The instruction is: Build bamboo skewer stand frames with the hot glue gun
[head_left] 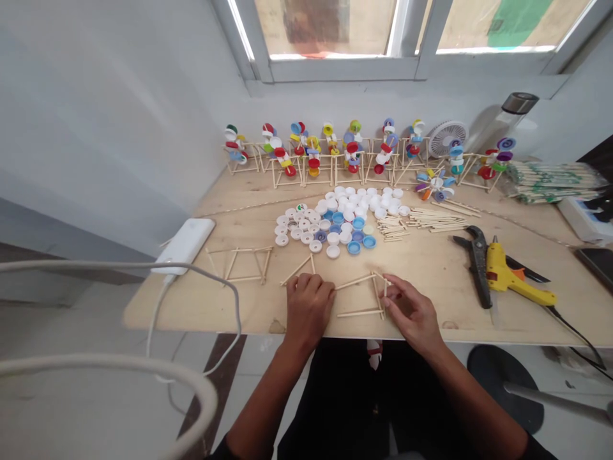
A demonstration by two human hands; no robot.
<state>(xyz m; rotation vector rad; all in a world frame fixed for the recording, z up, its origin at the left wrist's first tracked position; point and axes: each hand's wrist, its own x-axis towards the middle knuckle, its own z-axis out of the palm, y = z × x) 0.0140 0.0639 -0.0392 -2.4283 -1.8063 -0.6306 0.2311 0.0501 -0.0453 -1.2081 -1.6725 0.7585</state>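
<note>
My right hand pinches a short upright stick at the right end of a wooden stick frame near the table's front edge. My left hand is closed and rests on the table at that frame's left side, by the tip of its upper stick. Its fingertips are hidden, so what they hold cannot be seen. Just behind the left hand, joined sticks form a corner. Farther left lies another stick frame.
Bottle caps and loose sticks lie mid-table. A yellow glue gun and a black-handled tool lie right. Several cap wheels on stick stands line the back. A white power strip sits left, its cable looping off the table.
</note>
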